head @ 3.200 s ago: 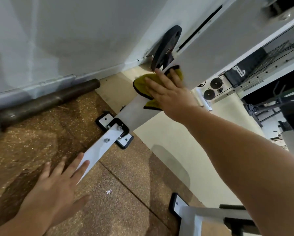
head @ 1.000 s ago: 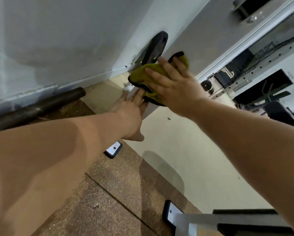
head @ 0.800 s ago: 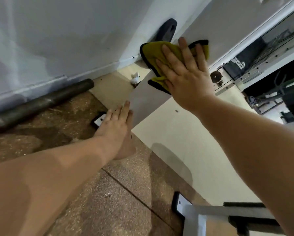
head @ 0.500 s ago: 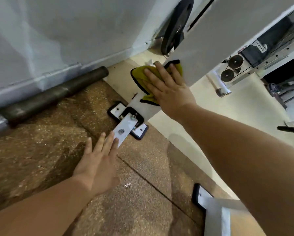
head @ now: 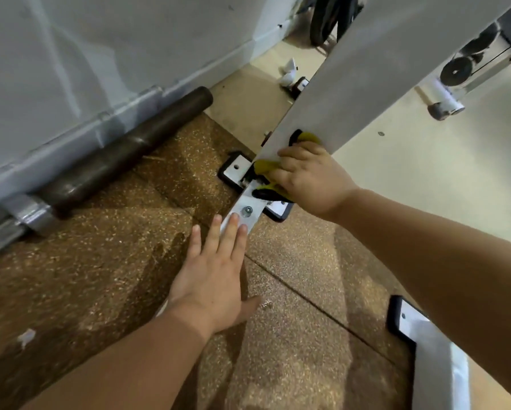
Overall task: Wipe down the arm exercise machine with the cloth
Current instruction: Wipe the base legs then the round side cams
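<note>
Cloth (head: 264, 168), clutched in the curled right grip (head: 313, 176), sits at the foot of the beam (head: 352, 78), which climbs far-right; left grip (head: 210, 279) lies spread on the near plate (head: 255, 216).

Site: a gym. 
Evidence:
- Near: speckled rubber mats (head: 100, 276) underfoot.
- Left: steel bar (head: 124, 155) lying along the wall (head: 100, 54).
- Far, top: black weight plate (head: 322, 22).
- Centre: white machine beam (head: 352, 75) slanting down to a bolted foot (head: 233, 170).
- Far right: cable pulleys (head: 455, 71) on a white frame.
- Beyond the mats: beige floor (head: 426, 173).
</note>
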